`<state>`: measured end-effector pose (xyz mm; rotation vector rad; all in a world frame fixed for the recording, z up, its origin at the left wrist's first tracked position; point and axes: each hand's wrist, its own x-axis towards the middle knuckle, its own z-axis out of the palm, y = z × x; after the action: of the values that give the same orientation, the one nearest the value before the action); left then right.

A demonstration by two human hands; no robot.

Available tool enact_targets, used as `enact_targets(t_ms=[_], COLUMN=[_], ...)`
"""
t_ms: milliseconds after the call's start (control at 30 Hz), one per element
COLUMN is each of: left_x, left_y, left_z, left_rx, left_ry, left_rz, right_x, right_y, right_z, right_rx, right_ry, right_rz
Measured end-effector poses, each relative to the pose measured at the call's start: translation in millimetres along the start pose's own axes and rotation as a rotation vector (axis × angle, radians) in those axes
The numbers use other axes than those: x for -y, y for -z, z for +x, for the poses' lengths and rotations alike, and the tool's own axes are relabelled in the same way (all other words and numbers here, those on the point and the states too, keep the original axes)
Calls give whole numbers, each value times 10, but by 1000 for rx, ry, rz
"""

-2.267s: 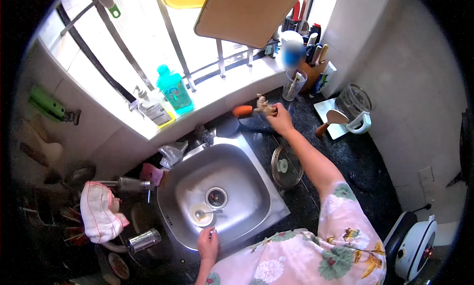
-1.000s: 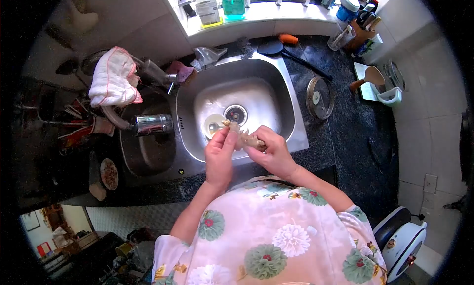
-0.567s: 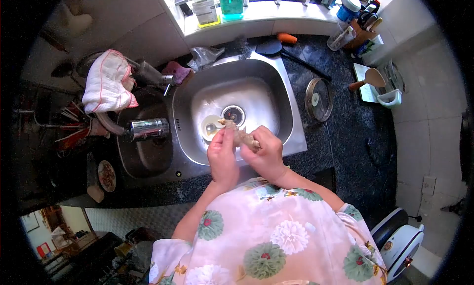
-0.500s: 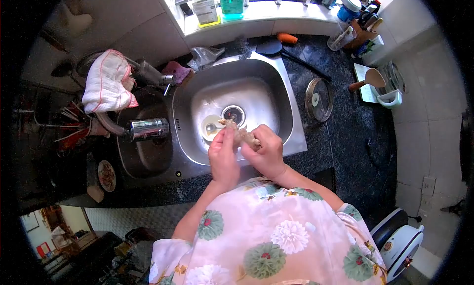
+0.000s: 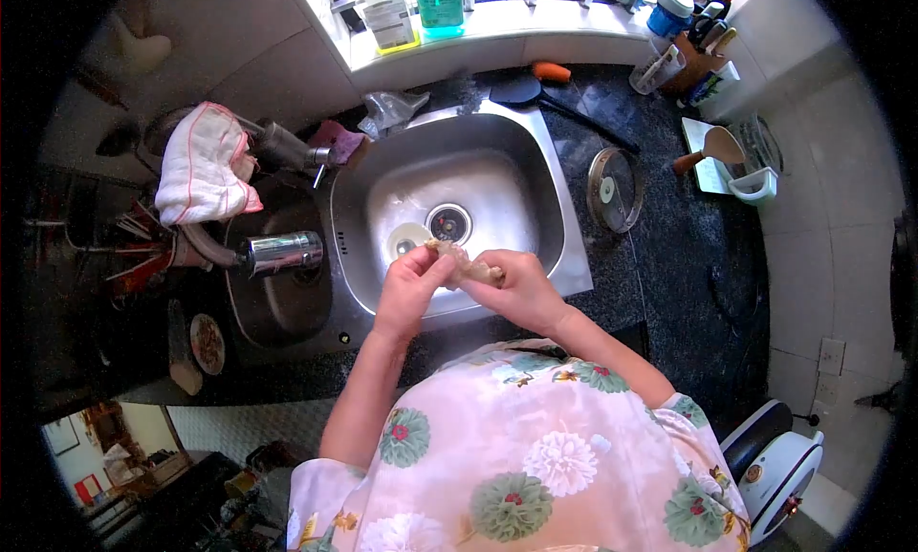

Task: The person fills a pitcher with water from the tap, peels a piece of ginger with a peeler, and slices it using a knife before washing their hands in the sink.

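A knobbly, pale brown piece of ginger (image 5: 470, 268) is held between both hands over the near edge of the steel sink (image 5: 516, 184). My left hand (image 5: 413, 289) pinches its left end with thumb and fingers. Wrapped round the right end is my right hand (image 5: 521, 289), fingers closed. Beyond my left hand, a small white bowl (image 5: 406, 237) with a spoon in it sits in the sink beside the drain (image 5: 448, 224); my left hand hides part of the bowl.
Right of the sink lie a glass lid (image 5: 614, 191), a black-handled ladle or spatula (image 5: 588, 122) and a carrot (image 5: 552, 71). A chrome faucet (image 5: 285, 253) and a draped white cloth (image 5: 203, 165) are at the left. A white scale (image 5: 706, 165) stands farther right.
The right hand first reached to the back counter and held the ginger there; now both hands hold it over the sink. Lately the left hand has shifted slightly left and its grip has changed.
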<state>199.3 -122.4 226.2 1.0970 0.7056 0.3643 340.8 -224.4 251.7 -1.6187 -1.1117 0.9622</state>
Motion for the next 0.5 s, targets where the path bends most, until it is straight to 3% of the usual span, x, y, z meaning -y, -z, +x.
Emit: enact_targets(t_ms=[33,133,267,300,500], left_x=[-99,25,153,228,370], left_y=[-125,-299,-453,-433,-514], left_z=[-63,-27,89,163,171], left_rx=[-113,-244,-394,-421,-456], left_ry=[-66,-177,-201,-117,-127], left_rz=[66,-169,-347,-355,-586], right_x=[47,201,-161,-245,-359], right_y=[-2,-46,-121,-131,-137], right_z=[-5,7,68,86,103], right_rx=[-50,-189,-324,-349,-384], right_ry=[-9,18,191,233,239], right_rz=[47,106,-152,-244,-318])
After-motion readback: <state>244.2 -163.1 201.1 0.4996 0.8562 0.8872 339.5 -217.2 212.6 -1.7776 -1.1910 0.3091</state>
